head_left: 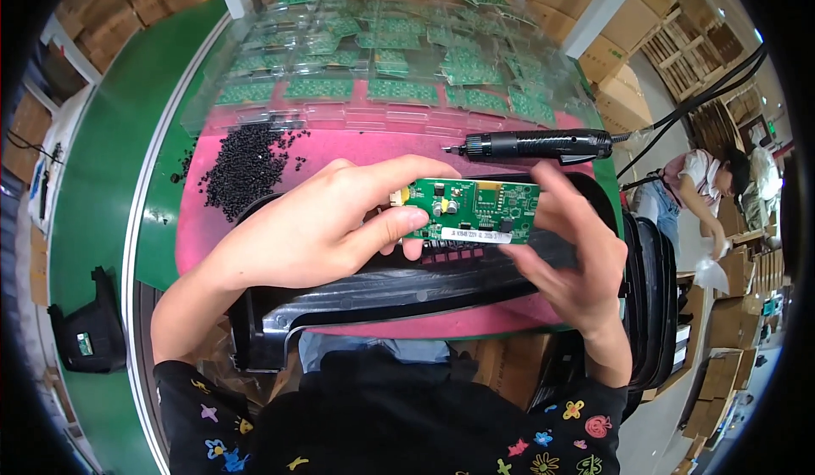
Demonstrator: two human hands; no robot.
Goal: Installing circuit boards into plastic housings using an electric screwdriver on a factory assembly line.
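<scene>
A green circuit board (463, 210) with a white label strip along its lower edge is raised above a black plastic housing (373, 295). My left hand (340, 220) grips the board's left end, thumb on its face and fingers at the edge and behind. Around the right end curves my right hand (586, 250), somewhat blurred, its thumb and fingers spread apart near the corners. The housing lies lengthwise on a pink mat (509, 309), partly covered by both hands and the board.
Behind the board lies a black electric screwdriver (539, 145), its cable running right. Small black parts (246, 168) are heaped at left. Clear trays (399, 118) of green boards stand at the back. Black housings (649, 305) are stacked at right; another person (692, 191) is beyond.
</scene>
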